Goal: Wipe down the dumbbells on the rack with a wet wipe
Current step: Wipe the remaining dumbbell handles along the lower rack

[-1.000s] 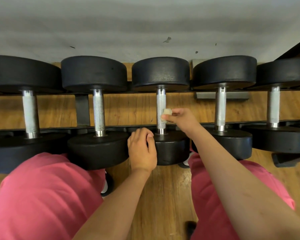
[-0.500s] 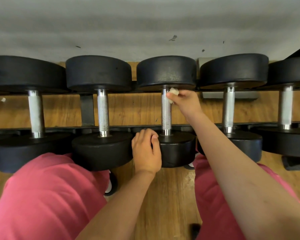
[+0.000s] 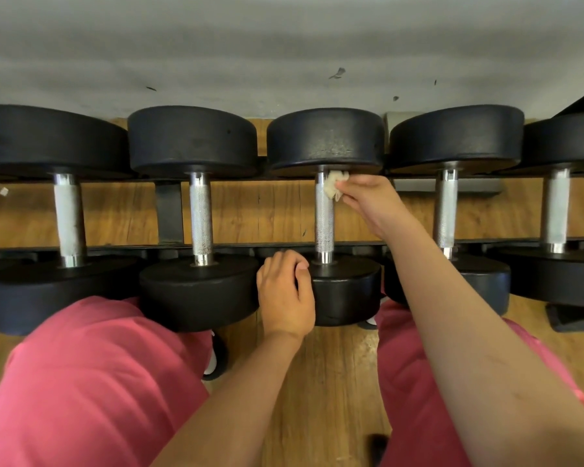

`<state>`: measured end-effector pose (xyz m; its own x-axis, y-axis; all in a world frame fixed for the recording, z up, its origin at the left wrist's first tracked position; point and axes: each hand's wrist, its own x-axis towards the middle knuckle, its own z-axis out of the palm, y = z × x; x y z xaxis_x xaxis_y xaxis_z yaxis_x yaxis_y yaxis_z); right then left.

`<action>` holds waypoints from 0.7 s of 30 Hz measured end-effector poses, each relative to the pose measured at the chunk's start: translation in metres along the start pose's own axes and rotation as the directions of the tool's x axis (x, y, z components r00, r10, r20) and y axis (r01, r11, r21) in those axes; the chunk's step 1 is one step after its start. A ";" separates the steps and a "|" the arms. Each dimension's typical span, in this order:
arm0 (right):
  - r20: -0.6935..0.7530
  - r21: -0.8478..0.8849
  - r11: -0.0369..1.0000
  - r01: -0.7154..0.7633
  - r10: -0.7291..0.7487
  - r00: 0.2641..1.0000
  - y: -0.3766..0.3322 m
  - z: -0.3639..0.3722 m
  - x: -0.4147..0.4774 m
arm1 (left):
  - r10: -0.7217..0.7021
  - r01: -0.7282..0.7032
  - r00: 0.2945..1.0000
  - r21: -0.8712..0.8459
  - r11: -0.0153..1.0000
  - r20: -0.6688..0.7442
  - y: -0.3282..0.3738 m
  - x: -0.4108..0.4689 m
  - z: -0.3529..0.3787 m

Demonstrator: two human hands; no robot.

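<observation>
The middle dumbbell (image 3: 325, 224) is being gripped at its near end by the left hand (image 3: 285, 294); the right hand (image 3: 375, 203) is pinching a wipe (image 3: 333, 184) against its handle.

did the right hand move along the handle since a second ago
Yes: the right hand with the wet wipe slid along the middle dumbbell's handle, from its middle to the far weight head.

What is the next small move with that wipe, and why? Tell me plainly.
Probably draw the wipe down the middle dumbbell's handle toward the near head. The right hand pinches it against the handle's far end, just under the far head, the knurled length below lies uncovered, and the left hand grips the near head.
</observation>
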<state>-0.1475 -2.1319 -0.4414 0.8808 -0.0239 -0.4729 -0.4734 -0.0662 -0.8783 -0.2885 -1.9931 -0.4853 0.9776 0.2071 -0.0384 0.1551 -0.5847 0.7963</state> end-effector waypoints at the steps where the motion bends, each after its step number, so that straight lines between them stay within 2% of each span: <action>1: -0.032 -0.068 0.997 0.032 -0.035 0.999 0.003 0.004 0.002 | 0.001 -0.001 1.000 -0.001 1.000 -0.002 0.000 0.000 0.000; 4: -0.062 -0.188 0.978 0.088 -0.101 0.993 0.007 0.008 0.006 | 0.002 -0.002 1.000 -0.004 1.000 0.001 0.000 -0.001 0.000; 8: 0.017 -0.409 0.900 0.150 -0.156 0.988 0.002 0.001 0.003 | 0.006 -0.006 1.000 -0.006 1.000 0.004 0.001 0.000 -0.001; 12: 0.110 -0.470 0.881 0.059 -0.008 0.994 0.016 -0.007 -0.011 | 0.012 -0.012 1.000 -0.001 1.000 -0.003 0.001 -0.001 -0.001; 17: 0.190 -0.595 0.804 -0.002 0.143 0.971 0.036 -0.012 -0.028 | 0.015 -0.015 1.000 0.012 1.000 -0.003 0.003 -0.001 -0.002; 21: 0.191 -0.756 0.652 0.064 0.125 0.974 0.039 -0.006 -0.038 | 0.014 -0.015 1.000 0.035 0.999 0.017 0.006 -0.002 -0.005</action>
<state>-0.1995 -2.1400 -0.4573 0.7962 0.1585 -0.5839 -0.2444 -0.7986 -0.5500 -0.2899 -1.9929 -0.4771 0.9820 0.1852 -0.0377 0.1458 -0.6150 0.7749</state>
